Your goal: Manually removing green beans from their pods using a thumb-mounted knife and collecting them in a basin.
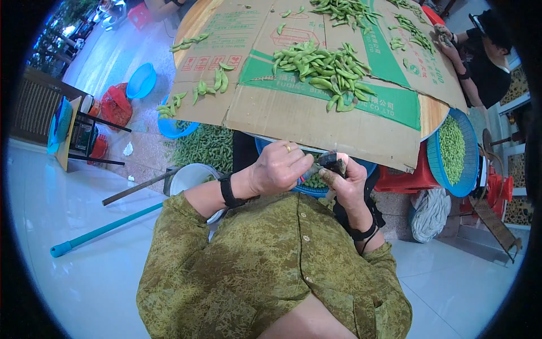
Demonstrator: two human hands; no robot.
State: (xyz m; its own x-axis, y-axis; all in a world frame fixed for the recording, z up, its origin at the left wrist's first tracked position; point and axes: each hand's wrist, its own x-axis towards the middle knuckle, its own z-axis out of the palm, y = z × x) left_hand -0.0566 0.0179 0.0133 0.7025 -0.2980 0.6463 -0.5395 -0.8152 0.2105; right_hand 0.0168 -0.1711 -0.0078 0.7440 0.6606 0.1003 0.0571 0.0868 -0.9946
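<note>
My left hand (280, 168), a ring on one finger, is closed just in front of the table edge, its fingertips turned toward my right hand. Close beside it, my right hand (351, 182) is closed too, with dark wrapping (332, 164) around its thumb and finger. A small greenish thing shows between the two hands, but its kind is hidden. Below them a blue basket (323, 191) holds green beans, partly covered by my hands. On the cardboard (276, 116) ahead lies a large pile of green bean pods (324, 68), with several smaller groups around it.
More pods (206, 148) are heaped on the floor at left, near a white bucket (192, 176) and a teal pole (107, 230). A blue basket of shelled beans (451, 144) stands at right, above a white sack (430, 214). Another person (483, 62) sits at the far right.
</note>
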